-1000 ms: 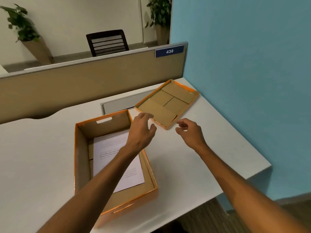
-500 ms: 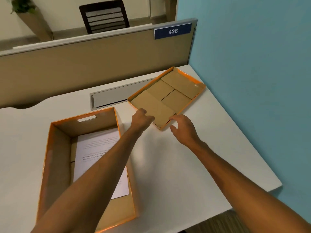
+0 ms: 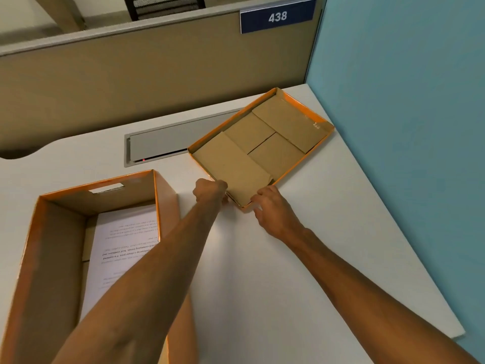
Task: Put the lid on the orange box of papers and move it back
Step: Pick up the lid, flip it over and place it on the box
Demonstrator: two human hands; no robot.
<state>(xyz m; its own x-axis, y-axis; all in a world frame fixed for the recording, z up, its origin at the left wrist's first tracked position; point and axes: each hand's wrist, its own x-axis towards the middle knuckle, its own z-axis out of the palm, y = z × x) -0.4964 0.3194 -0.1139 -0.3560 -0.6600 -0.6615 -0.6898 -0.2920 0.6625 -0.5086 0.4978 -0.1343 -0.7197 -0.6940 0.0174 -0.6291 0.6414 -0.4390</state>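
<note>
The orange lid (image 3: pixel 262 143) lies upside down on the white desk at the back right, its brown cardboard inside facing up. My left hand (image 3: pixel 210 191) is curled around the rim at the lid's near-left edge. At the near corner my right hand (image 3: pixel 273 208) pinches the rim, thumb on top and fingers against the outer wall. The open orange box (image 3: pixel 31 232) stands at the near left, partly under my left forearm. Printed white papers (image 3: pixel 123 248) lie flat on its bottom.
A grey cable flap (image 3: pixel 162 143) is set into the desk behind the box, and the lid's far-left corner overlaps it. A tan partition (image 3: pixel 131 74) with a blue sign "438" (image 3: pixel 277 16) closes the back. A blue wall (image 3: pixel 406 127) borders the desk's right edge.
Both hands have reached forward from above the desk to the lid's near corner and closed on its rim. The camera has tilted down and moved closer; the lid has not lifted.
</note>
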